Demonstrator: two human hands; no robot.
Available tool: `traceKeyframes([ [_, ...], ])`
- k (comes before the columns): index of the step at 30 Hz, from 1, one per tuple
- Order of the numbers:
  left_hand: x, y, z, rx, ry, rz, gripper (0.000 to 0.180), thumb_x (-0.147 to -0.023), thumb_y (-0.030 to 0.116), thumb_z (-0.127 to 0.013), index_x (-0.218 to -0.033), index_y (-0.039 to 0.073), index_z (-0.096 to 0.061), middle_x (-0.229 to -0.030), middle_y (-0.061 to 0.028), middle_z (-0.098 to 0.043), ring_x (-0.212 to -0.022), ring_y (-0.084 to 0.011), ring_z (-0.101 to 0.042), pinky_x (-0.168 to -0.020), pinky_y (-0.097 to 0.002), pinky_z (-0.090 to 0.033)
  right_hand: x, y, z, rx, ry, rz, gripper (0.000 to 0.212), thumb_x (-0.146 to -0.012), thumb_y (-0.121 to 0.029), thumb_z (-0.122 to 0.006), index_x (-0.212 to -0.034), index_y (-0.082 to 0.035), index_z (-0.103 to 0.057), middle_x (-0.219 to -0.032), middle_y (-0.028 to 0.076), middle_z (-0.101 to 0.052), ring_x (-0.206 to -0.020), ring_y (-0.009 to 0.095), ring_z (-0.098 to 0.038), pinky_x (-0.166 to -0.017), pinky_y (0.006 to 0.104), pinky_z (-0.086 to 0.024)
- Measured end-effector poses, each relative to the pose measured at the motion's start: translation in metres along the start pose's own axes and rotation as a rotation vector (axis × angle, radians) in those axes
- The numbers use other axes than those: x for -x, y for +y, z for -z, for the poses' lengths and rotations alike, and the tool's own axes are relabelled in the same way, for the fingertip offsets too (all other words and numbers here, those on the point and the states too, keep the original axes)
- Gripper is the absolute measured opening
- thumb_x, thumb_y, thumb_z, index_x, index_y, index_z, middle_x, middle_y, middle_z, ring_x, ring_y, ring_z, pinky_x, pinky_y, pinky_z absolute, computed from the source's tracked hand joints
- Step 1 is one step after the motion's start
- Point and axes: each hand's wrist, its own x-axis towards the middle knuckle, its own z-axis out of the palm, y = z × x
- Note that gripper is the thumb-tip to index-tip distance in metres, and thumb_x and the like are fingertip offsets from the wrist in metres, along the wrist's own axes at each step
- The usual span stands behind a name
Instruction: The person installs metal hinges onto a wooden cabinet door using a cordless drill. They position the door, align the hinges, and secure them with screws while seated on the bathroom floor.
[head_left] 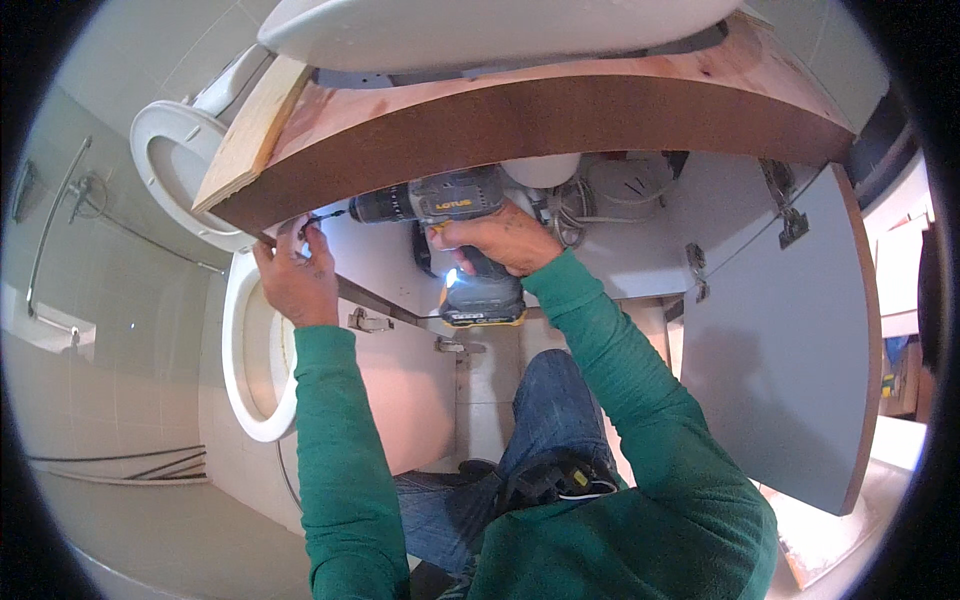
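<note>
My right hand is wrapped round the handle of a grey and black cordless drill, held sideways below the wooden cabinet top. A light glows above the drill's battery. Its thin bit points left toward my left hand. The left fingers are bent together at the cabinet's left inner side, close to the bit's tip. Something small and dark shows at those fingertips, too small to name. Above both hands curves the brown front panel of the cabinet.
A white basin rests on the cabinet top. Two cabinet doors, left and right, hang open with metal hinges. Coiled hoses lie behind the drill. The toilet stands at left, its seat raised.
</note>
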Motion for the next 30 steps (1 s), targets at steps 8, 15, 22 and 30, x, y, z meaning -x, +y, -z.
traceKeyframes([
  [8, -0.004, -0.005, -0.001, 0.078, -0.020, -0.052, 0.024, -0.089, 0.008, -0.078, -0.109, 0.020, -0.081, -0.112, -0.0147, -0.068, -0.103, -0.0358, -0.071, -0.086, -0.0449, -0.058, 0.009, 0.013, -0.005, -0.063, 0.051, 0.038, 0.025, -0.084, -0.014, -0.078, -0.105, 0.000, -0.073, -0.091, 0.007, -0.073, -0.072, 0.015, -0.065, -0.065, 0.0316, -0.054],
  [15, 0.003, 0.002, 0.001, 0.261, 0.003, 0.026, 0.020, -0.089, 0.003, -0.080, -0.104, 0.017, -0.083, -0.106, -0.0139, -0.070, -0.101, -0.0329, -0.073, -0.085, -0.0417, -0.058, 0.123, 0.060, 0.030, 0.115, 0.416, -0.030, 0.040, -0.085, -0.020, -0.085, -0.120, -0.006, -0.074, -0.113, 0.005, -0.076, -0.102, 0.018, -0.071, -0.094, 0.0379, -0.057],
  [22, 0.015, -0.002, 0.010, 0.210, 0.054, 0.084, 0.021, -0.091, 0.000, -0.077, -0.106, 0.014, -0.083, -0.106, -0.0111, -0.076, -0.103, -0.0346, -0.072, -0.098, -0.0446, -0.056, 0.184, 0.204, 0.145, 0.441, 1.040, 0.320, 0.030, -0.090, -0.012, -0.079, -0.118, -0.005, -0.071, -0.109, 0.008, -0.074, -0.097, 0.017, -0.071, -0.085, 0.0341, -0.057],
  [30, 0.029, 0.000, 0.015, 0.266, 0.081, 0.066, 0.016, -0.098, 0.004, -0.073, -0.111, 0.008, -0.082, -0.112, -0.0110, -0.081, -0.117, -0.0311, -0.073, -0.098, -0.0400, -0.058, 0.148, 0.239, 0.221, 0.430, 1.511, 0.259, 0.062, -0.085, -0.029, -0.093, -0.131, 0.001, -0.066, -0.130, 0.014, -0.071, -0.118, 0.026, -0.066, -0.103, 0.0412, -0.051],
])
